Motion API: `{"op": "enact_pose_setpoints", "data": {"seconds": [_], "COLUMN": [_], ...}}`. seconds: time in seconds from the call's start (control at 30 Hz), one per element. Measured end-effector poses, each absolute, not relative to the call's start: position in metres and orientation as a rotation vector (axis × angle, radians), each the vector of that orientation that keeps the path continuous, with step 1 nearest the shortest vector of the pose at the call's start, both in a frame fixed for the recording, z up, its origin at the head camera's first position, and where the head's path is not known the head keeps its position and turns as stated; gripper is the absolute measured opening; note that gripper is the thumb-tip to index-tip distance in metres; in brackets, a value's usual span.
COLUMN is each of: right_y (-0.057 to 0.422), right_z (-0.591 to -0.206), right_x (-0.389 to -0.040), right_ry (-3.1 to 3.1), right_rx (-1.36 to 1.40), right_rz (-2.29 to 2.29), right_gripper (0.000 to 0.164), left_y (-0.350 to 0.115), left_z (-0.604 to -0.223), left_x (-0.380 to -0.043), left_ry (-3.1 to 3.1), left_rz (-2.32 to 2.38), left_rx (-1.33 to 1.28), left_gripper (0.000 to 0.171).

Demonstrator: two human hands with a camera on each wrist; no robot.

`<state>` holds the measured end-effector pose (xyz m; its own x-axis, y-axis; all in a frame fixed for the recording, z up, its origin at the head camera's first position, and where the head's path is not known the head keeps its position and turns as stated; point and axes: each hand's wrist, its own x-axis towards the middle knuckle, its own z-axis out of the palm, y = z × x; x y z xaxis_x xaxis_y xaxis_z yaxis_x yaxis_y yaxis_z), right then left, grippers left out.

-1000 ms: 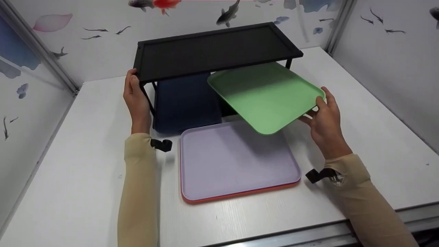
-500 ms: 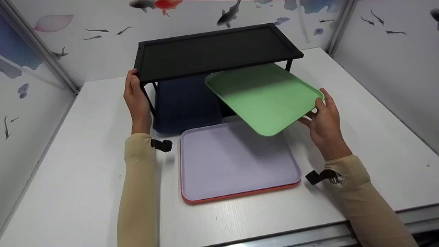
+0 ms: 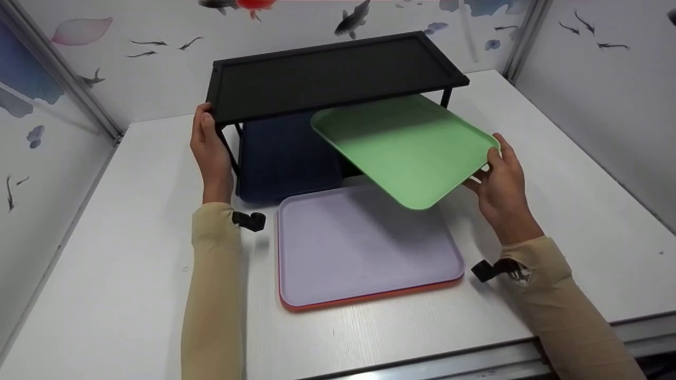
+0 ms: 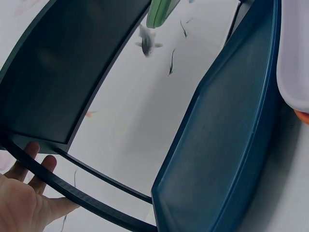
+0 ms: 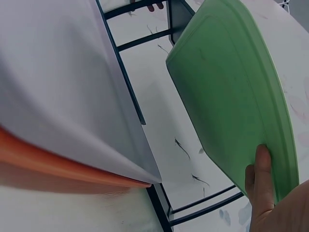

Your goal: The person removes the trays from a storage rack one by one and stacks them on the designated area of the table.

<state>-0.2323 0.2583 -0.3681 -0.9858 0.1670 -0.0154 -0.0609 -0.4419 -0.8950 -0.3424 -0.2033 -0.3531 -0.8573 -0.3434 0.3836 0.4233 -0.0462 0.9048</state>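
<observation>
A green tray (image 3: 412, 153) slants in the air, its far part under the top of a black rack (image 3: 338, 79). My right hand (image 3: 504, 182) grips the tray's near right corner, thumb on top and fingers below; its underside fills much of the right wrist view. My left hand (image 3: 208, 153) rests against the rack's left end, fingers extended along the outside of the leg and touching the corner of the top. On the lower left under the rack lies a dark blue tray (image 3: 288, 163). In front, a lilac tray (image 3: 364, 248) is stacked on an orange-red tray (image 3: 338, 304).
The rack stands on a white table (image 3: 142, 253), with its thin legs (image 4: 101, 176) at the left end. White panels with painted fish enclose the back and sides. A metal rail (image 3: 449, 364) runs along the table's front edge.
The green tray has shifted slightly left, further in beneath the rack, with my right hand still holding its corner. My left hand stays at the rack's left end.
</observation>
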Motion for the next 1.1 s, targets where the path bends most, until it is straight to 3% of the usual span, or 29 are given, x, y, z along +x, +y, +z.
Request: {"op": "enact_pose_setpoints", "data": {"seconds": [1.1], "right_y": [0.2595], "right_z": [-0.3702], "right_x": [-0.2343], "right_ry": [-1.597], "right_rx": [-0.217], "right_rz": [2.515], "right_gripper": [0.059], "left_y": [-0.2052], "left_z": [-0.3569], "left_x": [-0.3443], "left_ry": [-1.722], "left_rz": [-1.967], "left_rx": [-0.083], "left_gripper": [0.046]}}
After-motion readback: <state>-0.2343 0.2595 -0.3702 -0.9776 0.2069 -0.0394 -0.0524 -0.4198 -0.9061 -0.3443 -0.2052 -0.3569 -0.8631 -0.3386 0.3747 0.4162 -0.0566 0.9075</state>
